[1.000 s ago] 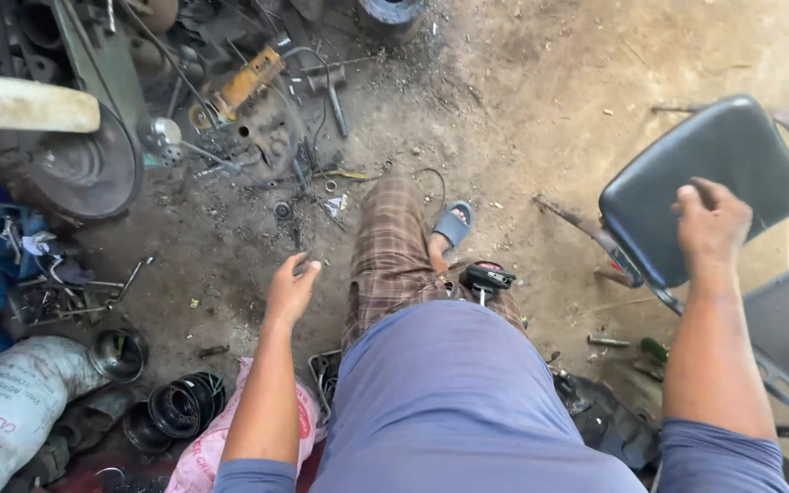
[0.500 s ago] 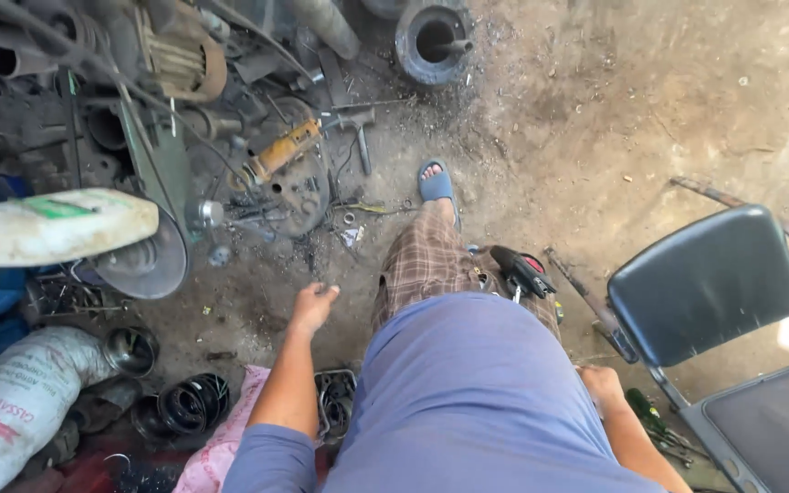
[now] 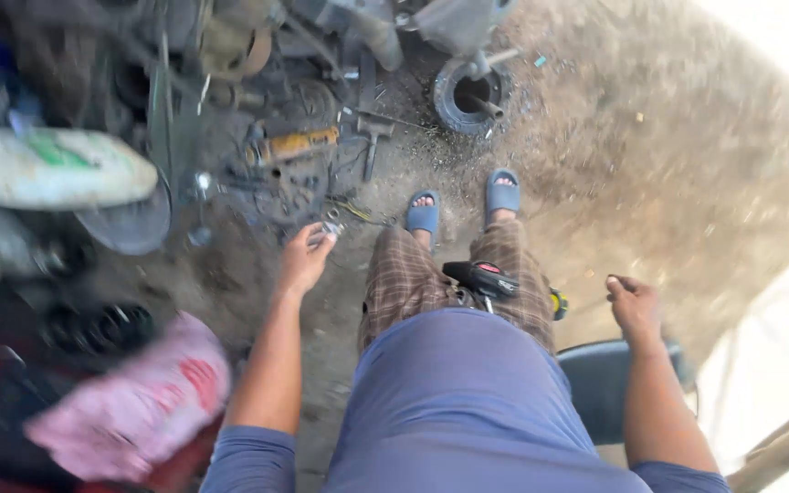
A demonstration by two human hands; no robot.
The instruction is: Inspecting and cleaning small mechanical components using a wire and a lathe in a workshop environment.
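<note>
The left hand (image 3: pixel 303 260) hangs free over the dirt floor (image 3: pixel 650 155), scrap metal (image 3: pixel 294 146) at eleven o'clock. The right hand (image 3: pixel 634 306), seemingly empty, hovers above a dark chair seat (image 3: pixel 600 383) at four o'clock.
</note>
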